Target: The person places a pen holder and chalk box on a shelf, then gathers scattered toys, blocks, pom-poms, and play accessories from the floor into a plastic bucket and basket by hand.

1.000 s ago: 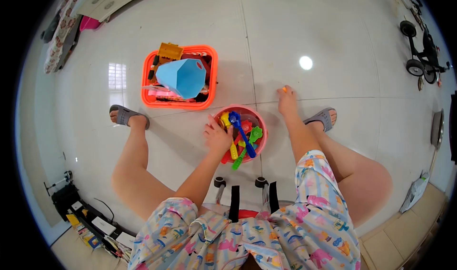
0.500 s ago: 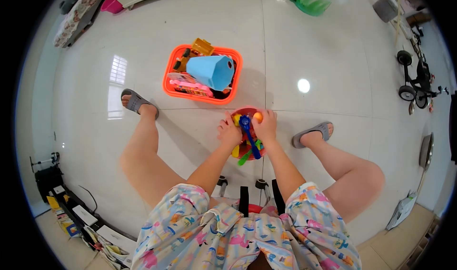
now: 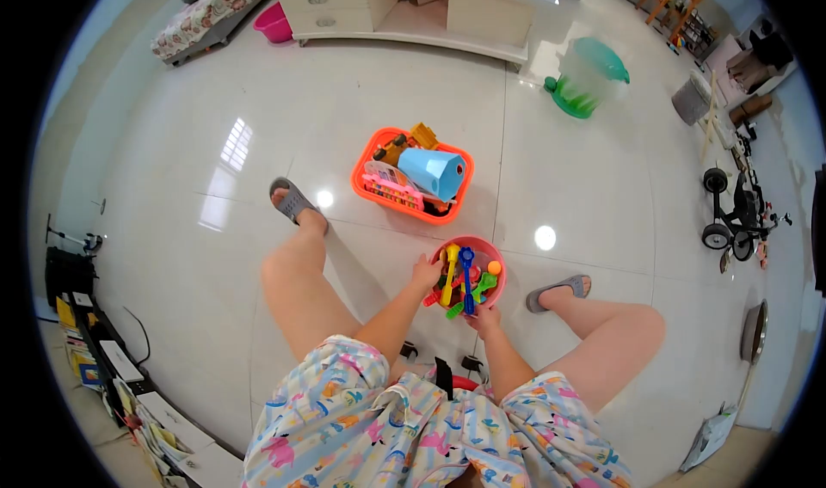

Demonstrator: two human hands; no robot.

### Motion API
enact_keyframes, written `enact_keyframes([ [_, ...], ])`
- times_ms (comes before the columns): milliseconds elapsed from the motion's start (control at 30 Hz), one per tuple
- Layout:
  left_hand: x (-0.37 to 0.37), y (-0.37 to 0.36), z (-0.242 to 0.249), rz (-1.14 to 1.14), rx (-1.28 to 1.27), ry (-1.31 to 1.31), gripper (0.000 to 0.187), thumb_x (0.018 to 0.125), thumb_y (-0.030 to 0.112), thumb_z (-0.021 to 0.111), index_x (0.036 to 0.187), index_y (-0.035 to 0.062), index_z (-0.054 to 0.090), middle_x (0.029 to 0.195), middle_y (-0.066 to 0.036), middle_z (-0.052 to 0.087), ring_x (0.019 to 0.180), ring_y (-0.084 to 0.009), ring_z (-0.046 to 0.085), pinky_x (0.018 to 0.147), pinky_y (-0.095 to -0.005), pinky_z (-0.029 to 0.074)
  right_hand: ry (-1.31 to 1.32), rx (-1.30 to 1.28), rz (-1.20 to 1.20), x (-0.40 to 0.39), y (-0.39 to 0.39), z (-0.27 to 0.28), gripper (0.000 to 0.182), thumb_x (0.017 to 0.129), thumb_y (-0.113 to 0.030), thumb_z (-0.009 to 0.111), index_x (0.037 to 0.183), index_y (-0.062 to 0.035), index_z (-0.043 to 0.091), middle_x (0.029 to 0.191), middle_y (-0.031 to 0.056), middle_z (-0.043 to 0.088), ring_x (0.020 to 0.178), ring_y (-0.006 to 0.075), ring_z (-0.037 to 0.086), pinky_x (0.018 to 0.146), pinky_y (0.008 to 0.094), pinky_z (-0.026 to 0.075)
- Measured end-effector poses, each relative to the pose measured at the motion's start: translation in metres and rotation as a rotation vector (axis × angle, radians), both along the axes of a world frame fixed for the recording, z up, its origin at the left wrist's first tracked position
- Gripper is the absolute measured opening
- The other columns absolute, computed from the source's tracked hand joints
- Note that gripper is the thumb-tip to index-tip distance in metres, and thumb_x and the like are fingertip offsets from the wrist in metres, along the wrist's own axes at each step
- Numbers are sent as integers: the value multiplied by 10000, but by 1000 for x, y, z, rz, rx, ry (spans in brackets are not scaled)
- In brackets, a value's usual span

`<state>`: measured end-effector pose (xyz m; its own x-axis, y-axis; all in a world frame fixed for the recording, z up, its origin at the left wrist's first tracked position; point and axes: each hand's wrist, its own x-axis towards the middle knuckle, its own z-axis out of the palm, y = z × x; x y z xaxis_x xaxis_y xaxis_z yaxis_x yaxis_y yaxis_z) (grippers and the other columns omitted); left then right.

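A round pink basin [image 3: 502, 269] stands on the floor between my feet, full of small plastic toys. Inside lie a yellow toy spoon [image 3: 449, 275], a blue toy spoon [image 3: 467, 282], an orange ball [image 3: 494, 267] and green toy pieces [image 3: 484, 285]. My left hand [image 3: 428, 272] is closed on the basin's left rim, close to the yellow spoon. At the near rim, my right hand [image 3: 484, 319] grips the basin with its fingers partly hidden beneath. Just beyond stands an orange basket [image 3: 413, 209] holding a light-blue container [image 3: 433, 171] and a yellow toy truck [image 3: 422, 135].
A green-lidded clear tub [image 3: 592, 75] stands far right, near a white cabinet [image 3: 413, 36]. A small black tricycle [image 3: 731, 217] is by the right wall. Slippered feet [image 3: 559, 292] flank the basin; a low shelf [image 3: 138, 376] runs along the left.
My right hand has left the orange ball, now lying in the basin, and moved to the near rim. My left hand has shifted to the left rim. The view has tilted up.
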<state>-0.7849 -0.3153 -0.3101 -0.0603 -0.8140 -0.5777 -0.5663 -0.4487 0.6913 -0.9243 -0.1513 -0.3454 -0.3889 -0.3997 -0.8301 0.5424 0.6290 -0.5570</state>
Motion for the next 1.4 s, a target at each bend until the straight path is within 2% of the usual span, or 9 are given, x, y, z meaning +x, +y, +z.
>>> enact_keyframes([
  [133, 7, -12, 21, 157, 98, 225, 735, 851, 252, 595, 1410, -84, 255, 1374, -275, 417, 1232, -360, 472, 1009, -375, 397, 25, -30, -92, 0, -7, 2, 205, 856, -98, 538, 1041, -11, 516, 832, 115, 642, 626, 250, 670, 490, 310, 525],
  [433, -13, -66, 37, 497, 64, 640, 776, 841, 246, 660, 1444, 32, 220, 1125, -137, 544, 894, -197, 573, 708, -369, 492, 133, -45, -422, -6, -69, -1, 150, 871, -156, 573, 829, -21, 525, 616, 103, 597, 394, 150, 515, 328, 243, 311],
  [567, -38, -91, 53, 667, 115, 768, 676, 835, 203, 677, 1384, 92, 299, 1183, -103, 541, 931, -233, 590, 682, -366, 510, 155, -103, -472, -27, -91, 9, 118, 867, -143, 572, 866, -34, 528, 609, 94, 606, 396, 157, 537, 326, 228, 349],
  [667, -47, -103, 21, 759, -1, 713, 495, 835, 136, 675, 1247, 19, 426, 1184, -156, 546, 1006, -281, 588, 746, -425, 547, 89, -77, -481, -41, -104, 11, 102, 873, -136, 538, 914, -42, 530, 661, 96, 632, 461, 200, 619, 345, 219, 408],
  [800, -40, -108, -1, 884, 143, 749, 433, 835, 133, 680, 1185, -17, 474, 1153, -153, 566, 959, -278, 604, 776, -393, 533, 95, -29, -560, -41, -116, 24, 89, 847, -116, 557, 837, -28, 543, 641, 97, 620, 387, 131, 503, 326, 224, 343],
  [867, -41, -109, -9, 906, 176, 832, 408, 817, 113, 682, 1158, -19, 500, 1116, -153, 585, 926, -275, 614, 781, -381, 525, 67, -32, -515, -41, -115, 22, 86, 844, -114, 556, 839, -29, 545, 634, 92, 615, 386, 130, 493, 332, 221, 346],
  [1100, -15, -108, -54, 661, -176, 180, 465, 741, 37, 645, 1194, 46, 542, 1051, -111, 615, 883, -227, 627, 681, -339, 552, 60, 52, -499, -41, -102, 26, 141, 840, -109, 523, 927, 1, 535, 687, 131, 622, 417, 179, 534, 356, 229, 378],
  [1233, 12, -79, -29, 784, 19, 592, 517, 744, 28, 670, 1230, 99, 510, 1071, -80, 610, 873, -222, 634, 668, -358, 555, 63, -32, -611, -36, -88, 11, 179, 851, -74, 503, 993, 32, 529, 764, 155, 641, 449, 207, 571, 342, 233, 363],
  [1400, 14, -66, -5, 675, 201, 585, 455, 807, -5, 588, 1234, 122, 496, 1073, -69, 593, 909, -225, 626, 690, -363, 553, 143, -57, -621, -30, -100, 23, 199, 863, -67, 503, 1013, 65, 510, 813, 160, 618, 496, 221, 603, 326, 239, 344],
])
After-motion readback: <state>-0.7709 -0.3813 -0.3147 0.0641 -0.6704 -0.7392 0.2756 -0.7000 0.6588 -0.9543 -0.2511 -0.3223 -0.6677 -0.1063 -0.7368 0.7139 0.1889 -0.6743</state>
